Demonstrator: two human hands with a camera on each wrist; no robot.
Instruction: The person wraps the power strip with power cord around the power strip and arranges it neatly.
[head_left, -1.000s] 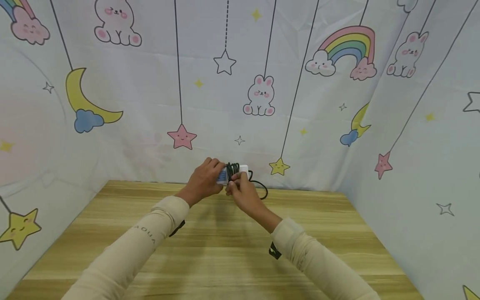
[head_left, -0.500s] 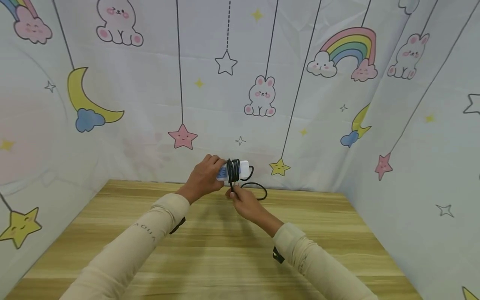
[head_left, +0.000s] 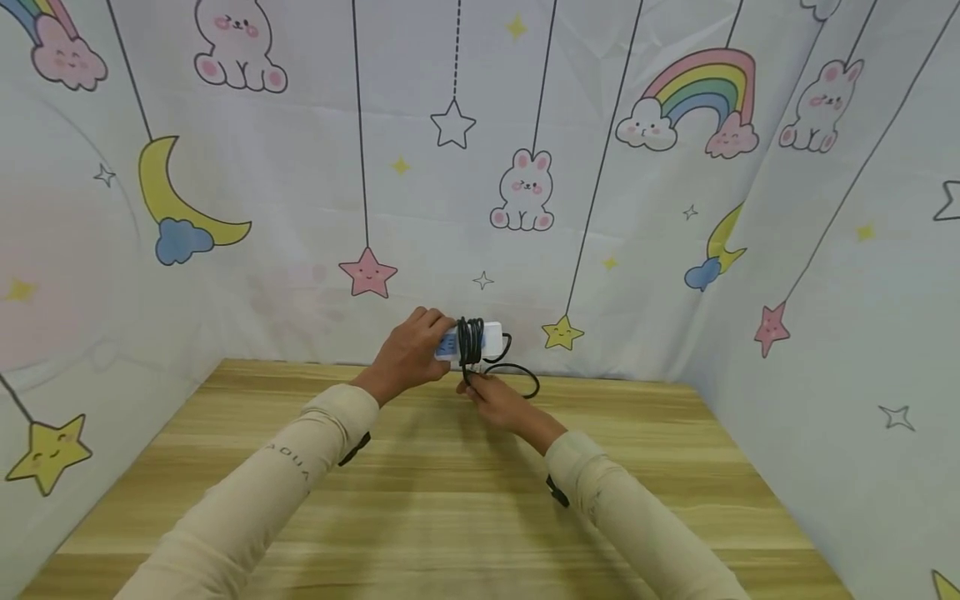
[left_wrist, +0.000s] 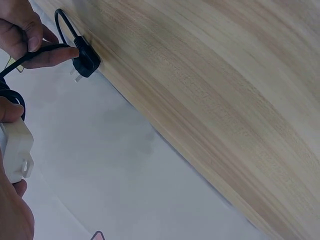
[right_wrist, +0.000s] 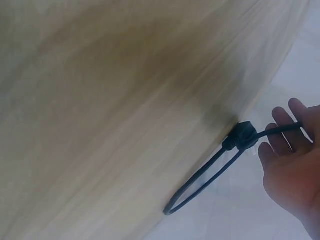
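My left hand (head_left: 408,354) grips one end of a white power strip (head_left: 492,339) with a blue printed face, held up near the back wall. Its sockets do not show. A black cord (head_left: 470,340) is wound several times around its middle. Just below the strip, my right hand (head_left: 498,400) pinches the cord's free length between thumb and fingers. From there the cord loops to a black plug (left_wrist: 86,60) with metal prongs, beside the tabletop's edge in the left wrist view. In the right wrist view this plug (right_wrist: 243,136) lies close to the right fingers, with a narrow cord loop trailing.
A wood-grain table (head_left: 450,500) spreads under both forearms. White cloth walls (head_left: 300,208) printed with moons, stars and rabbits stand behind it and at both sides. The table's back edge runs close to the rear cloth, just below the hands.
Over the last second my right hand has come down from the front of the strip to below it, drawing the cord downward. The left hand has raised the strip slightly and keeps its grip.
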